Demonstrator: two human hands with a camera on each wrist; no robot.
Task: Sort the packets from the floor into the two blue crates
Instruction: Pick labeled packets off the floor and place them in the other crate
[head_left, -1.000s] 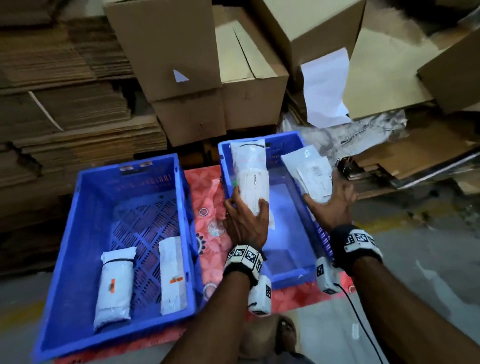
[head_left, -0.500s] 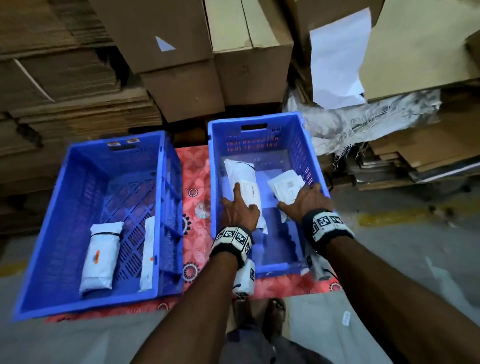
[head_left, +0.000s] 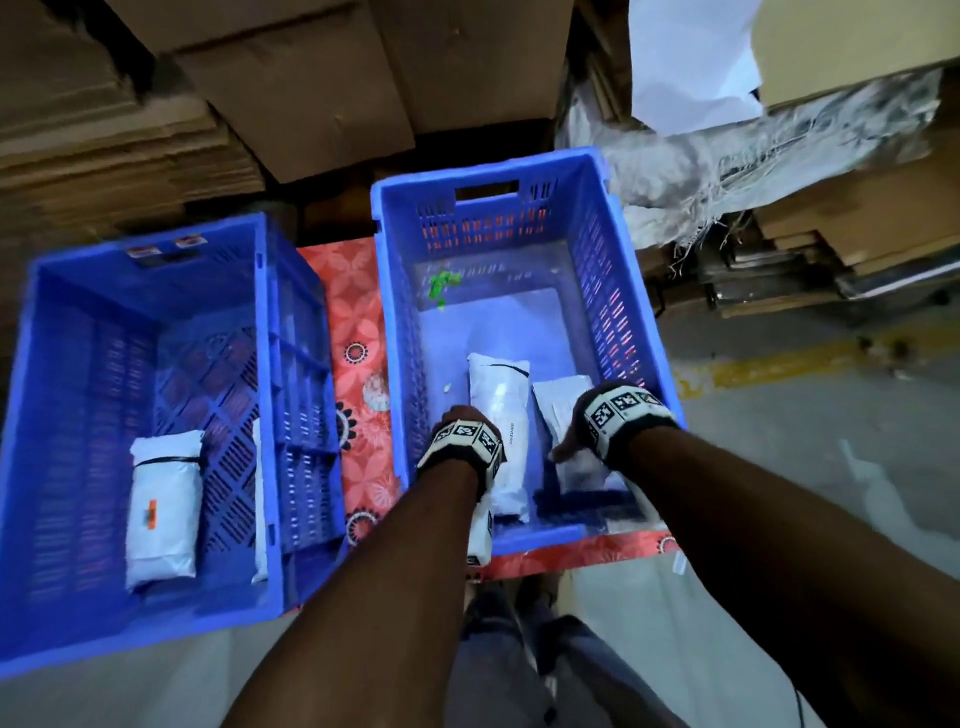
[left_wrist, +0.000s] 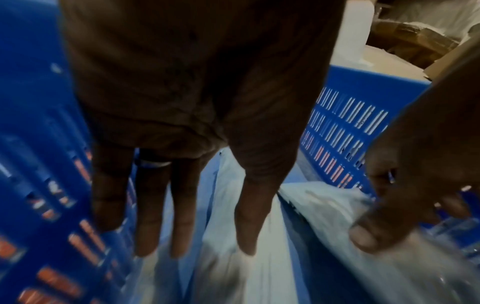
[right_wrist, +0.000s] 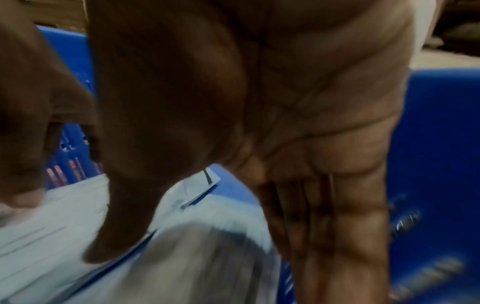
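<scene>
Two blue crates stand side by side on the floor. The left crate (head_left: 150, 239) holds a white packet (head_left: 163, 509) with an orange mark, and a second packet (head_left: 258, 499) leans on edge against its right wall. Inside the right crate (head_left: 488, 166), near its front wall, lie a long white packet (head_left: 501, 410) and a smaller packet (head_left: 558, 402). My left hand (head_left: 457, 415) hangs over the long packet (left_wrist: 259, 277) with its fingers (left_wrist: 148, 216) straight. My right hand (head_left: 563, 447) pinches the smaller packet (left_wrist: 319, 205) between thumb (left_wrist: 363, 238) and fingers.
An orange floral mat (head_left: 358, 322) lies under and between the crates. Cardboard boxes (head_left: 311, 78) and stacks of flat cardboard (head_left: 104, 145) rise behind them, with a woven sack (head_left: 727, 156) at the right. A green scrap (head_left: 441, 286) lies in the right crate. Grey floor with a yellow line (head_left: 779, 364) runs to the right.
Both hands have come down with their packets from above the right crate to its floor near the front wall. The left hand's fingers have loosened off the long packet.
</scene>
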